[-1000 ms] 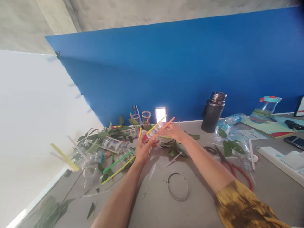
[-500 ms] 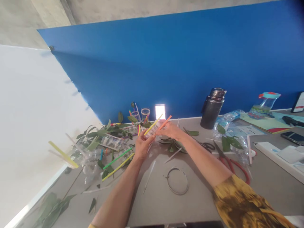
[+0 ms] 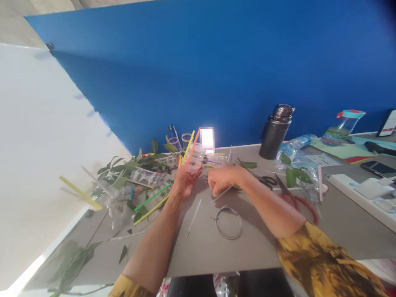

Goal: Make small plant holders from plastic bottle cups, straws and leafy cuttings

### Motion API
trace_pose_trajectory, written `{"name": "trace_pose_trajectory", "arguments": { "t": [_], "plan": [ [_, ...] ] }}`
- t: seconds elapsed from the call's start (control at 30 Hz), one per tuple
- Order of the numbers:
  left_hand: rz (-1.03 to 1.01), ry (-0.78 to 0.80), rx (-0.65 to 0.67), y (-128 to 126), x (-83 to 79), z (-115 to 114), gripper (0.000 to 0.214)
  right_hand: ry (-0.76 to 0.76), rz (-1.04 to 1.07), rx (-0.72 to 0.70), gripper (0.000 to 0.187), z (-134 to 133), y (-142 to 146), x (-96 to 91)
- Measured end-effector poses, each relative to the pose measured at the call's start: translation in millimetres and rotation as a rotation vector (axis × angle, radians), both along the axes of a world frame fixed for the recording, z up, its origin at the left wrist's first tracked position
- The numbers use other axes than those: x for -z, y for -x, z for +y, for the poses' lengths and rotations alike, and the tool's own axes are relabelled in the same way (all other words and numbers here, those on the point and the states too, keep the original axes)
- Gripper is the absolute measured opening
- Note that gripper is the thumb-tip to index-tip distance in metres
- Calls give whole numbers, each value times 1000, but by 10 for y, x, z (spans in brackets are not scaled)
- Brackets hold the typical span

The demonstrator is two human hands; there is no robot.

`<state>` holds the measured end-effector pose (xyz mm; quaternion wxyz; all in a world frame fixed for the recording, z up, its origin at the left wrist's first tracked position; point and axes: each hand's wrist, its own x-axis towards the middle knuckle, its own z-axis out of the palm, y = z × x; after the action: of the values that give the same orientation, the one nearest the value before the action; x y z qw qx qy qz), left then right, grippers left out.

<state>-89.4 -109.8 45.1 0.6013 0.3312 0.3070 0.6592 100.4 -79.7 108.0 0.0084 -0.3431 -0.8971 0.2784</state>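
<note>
My left hand [image 3: 186, 181] is closed around a clear plastic bottle [image 3: 195, 156], which is tilted. A yellow straw [image 3: 188, 146] and an orange straw [image 3: 194, 144] rise from it, side by side. To the right, my right hand [image 3: 223, 178] is low over the table with its fingers curled and slightly blurred; whatever it may hold is hidden. A pale straw [image 3: 223, 193] lies just below that hand's fingers. Nearer to me are a coil of wire [image 3: 229, 238] and a thin white stick [image 3: 194, 218].
On the left lie leafy sprigs [image 3: 126, 165], clear bottles [image 3: 145, 178], a green straw [image 3: 153, 197] and another yellow straw [image 3: 81, 193]. To the right are red-handled scissors [image 3: 297, 202], a dark flask [image 3: 276, 132], a power strip [image 3: 352, 189] and a phone [image 3: 379, 168]. A blue partition [image 3: 198, 74] stands behind.
The orange straw has left my right hand and now stands beside the yellow one at the bottle. My right hand has come down to the table, apart from the bottle. The view has tilted down.
</note>
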Motion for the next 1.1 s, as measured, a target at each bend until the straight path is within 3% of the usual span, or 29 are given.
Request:
{"name": "trace_pose_trajectory", "arguments": {
  "t": [0.13,0.27,0.37,0.43,0.5,0.57,0.63,0.73,0.8,0.93,1.1],
  "plan": [
    [-55,50,11,28,10,9,52,-119,-41,46,47,40,218,387],
    [-77,37,9,38,13,16,48,-78,51,94,48,139,264,586],
    [-72,53,-24,39,24,26,42,-5,65,2,33,122,215,444],
    [-56,61,-27,38,30,30,43,85,62,-124,16,72,134,231],
    [-65,49,-17,29,30,27,46,273,166,-195,5,14,18,-10],
    [-98,19,-4,13,27,18,45,457,361,-161,16,-23,-107,-207],
    [-128,9,16,-7,23,6,46,473,609,-50,22,-26,-210,-314],
    [-139,6,33,-32,25,-8,49,430,919,98,21,22,-294,-325],
    [-101,-5,37,-40,29,-13,49,451,1007,124,29,63,-304,-287],
    [12,-6,14,-46,30,-20,53,400,1039,110,39,118,-247,-205],
    [56,-11,-37,-66,33,-26,82,282,1036,250,42,151,-83,-106]
  ]
}}
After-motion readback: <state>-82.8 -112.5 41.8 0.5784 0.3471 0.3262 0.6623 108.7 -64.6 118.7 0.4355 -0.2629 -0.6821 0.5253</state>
